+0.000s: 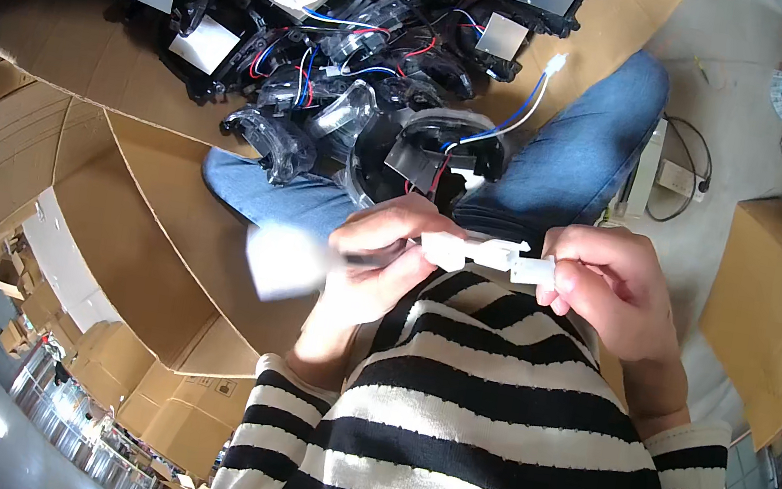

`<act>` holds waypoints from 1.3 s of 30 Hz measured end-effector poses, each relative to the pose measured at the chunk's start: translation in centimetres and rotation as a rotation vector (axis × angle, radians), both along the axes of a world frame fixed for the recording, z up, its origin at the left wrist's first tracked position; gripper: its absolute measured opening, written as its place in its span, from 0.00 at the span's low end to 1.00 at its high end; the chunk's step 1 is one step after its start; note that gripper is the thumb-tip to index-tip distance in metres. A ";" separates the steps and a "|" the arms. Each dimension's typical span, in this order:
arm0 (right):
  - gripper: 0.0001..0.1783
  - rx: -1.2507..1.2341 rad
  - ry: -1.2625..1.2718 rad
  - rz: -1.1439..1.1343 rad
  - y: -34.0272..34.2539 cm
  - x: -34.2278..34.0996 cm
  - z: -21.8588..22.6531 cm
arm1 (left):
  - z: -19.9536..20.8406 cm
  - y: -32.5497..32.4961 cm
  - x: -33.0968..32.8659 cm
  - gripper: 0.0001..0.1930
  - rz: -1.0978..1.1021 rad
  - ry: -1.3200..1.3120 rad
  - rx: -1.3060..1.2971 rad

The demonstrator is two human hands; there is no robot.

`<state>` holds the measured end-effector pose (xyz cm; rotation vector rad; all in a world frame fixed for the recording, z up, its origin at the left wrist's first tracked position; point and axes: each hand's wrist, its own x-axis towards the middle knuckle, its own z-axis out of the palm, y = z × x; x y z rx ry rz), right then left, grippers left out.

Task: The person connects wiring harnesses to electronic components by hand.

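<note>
In front of my chest, my left hand is closed on a white plastic connector, held between thumb and fingers. A pale, narrow piece with a pointed end sticks out of it to the right. My right hand pinches a smaller white connector block against that piece; whether the two are joined I cannot tell. Left of my left hand is a blurred white square piece, linked to the hand by a thin dark strip. Nearest beyond my hands lies a black curved lamp-like part with wires and a grey plate.
More black and clear parts with red, blue and white wires are heaped on a cardboard sheet ahead. Open cardboard boxes stand at left, another carton at right. A power strip lies on the floor beside my knee.
</note>
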<state>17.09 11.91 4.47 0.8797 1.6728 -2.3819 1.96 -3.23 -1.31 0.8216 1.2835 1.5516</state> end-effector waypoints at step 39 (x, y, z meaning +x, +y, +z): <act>0.07 0.390 0.129 0.142 1.3 0.5 -0.3 | 0.0 -1.2 0.3 0.16 -0.146 0.076 -0.106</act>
